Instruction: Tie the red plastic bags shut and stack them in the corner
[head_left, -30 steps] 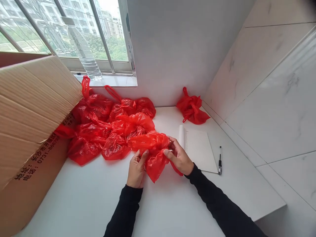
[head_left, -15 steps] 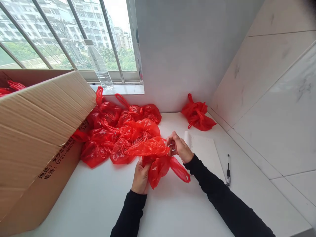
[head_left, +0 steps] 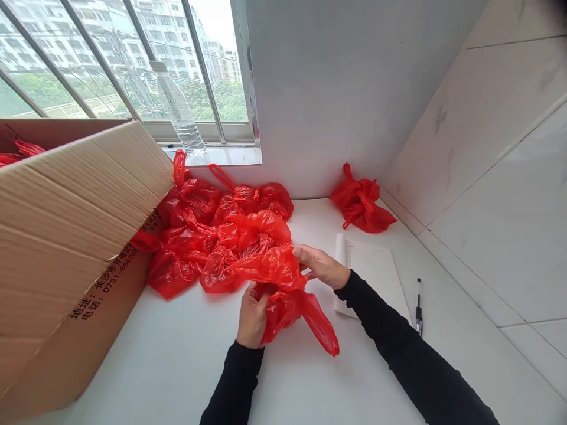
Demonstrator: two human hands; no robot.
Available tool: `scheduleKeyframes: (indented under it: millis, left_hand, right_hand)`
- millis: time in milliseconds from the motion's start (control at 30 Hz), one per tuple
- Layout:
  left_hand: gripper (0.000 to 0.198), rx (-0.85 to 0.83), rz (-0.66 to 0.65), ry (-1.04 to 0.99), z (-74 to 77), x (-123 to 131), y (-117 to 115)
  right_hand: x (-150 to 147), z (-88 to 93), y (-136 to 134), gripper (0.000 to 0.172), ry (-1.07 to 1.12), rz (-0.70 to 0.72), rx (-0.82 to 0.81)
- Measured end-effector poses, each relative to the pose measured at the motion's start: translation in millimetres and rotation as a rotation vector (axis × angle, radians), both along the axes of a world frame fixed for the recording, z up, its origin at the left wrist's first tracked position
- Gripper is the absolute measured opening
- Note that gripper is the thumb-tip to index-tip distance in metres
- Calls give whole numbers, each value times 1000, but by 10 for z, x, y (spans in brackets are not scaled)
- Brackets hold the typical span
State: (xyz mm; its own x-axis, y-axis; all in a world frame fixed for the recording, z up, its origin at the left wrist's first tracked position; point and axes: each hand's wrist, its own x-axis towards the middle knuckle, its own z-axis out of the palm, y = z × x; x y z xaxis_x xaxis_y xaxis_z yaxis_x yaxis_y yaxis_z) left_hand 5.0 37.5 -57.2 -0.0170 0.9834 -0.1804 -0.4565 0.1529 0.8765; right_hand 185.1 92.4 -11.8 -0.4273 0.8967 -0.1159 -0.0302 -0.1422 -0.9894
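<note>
Both hands work a crumpled red plastic bag (head_left: 287, 298) just above the white counter (head_left: 177, 366). My left hand (head_left: 251, 316) is closed on the bag's lower part from the left. My right hand (head_left: 321, 265) is closed on its upper right part, fingers pressed into the plastic. A loose handle loop of the bag hangs down to the right. Right behind the bag lies a pile of several knotted red bags (head_left: 212, 230).
A large open cardboard box (head_left: 66, 236) with printed text stands at the left, red bags inside it. One knotted red bag (head_left: 361, 200) sits alone in the back corner. A white notebook (head_left: 376, 271) and a pen (head_left: 418, 310) lie at the right. A clear plastic bottle (head_left: 177, 112) stands on the windowsill.
My right hand has shifted its hold on the bag's top, and the loose handle loop now hangs lower to the right. My left hand kept its grip. The camera view shifted slightly.
</note>
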Motion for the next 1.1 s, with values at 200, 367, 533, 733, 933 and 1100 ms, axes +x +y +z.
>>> scheduleKeyframes:
  millis: [200, 367, 533, 733, 933, 1100]
  left_hand:
    - [47, -17, 26, 8, -9, -33, 7]
    - [44, -39, -6, -28, 8, -11, -12]
    - [43, -24, -38, -54, 36, 11, -31]
    - [52, -2, -102, -46, 23, 5, -36]
    - [47, 70, -85, -10, 58, -11, -26]
    - [30, -1, 20, 13, 24, -63, 3]
  right_hand:
    - [7, -4, -91, 48, 32, 145, 181]
    - [-9, -93, -23, 37, 44, 7, 44]
    - [17, 16, -83, 54, 5, 45, 91]
    - [-24, 48, -147, 60, -25, 65, 187]
    - [-16, -33, -72, 45, -23, 0, 168]
    - [65, -22, -34, 49, -65, 78, -35]
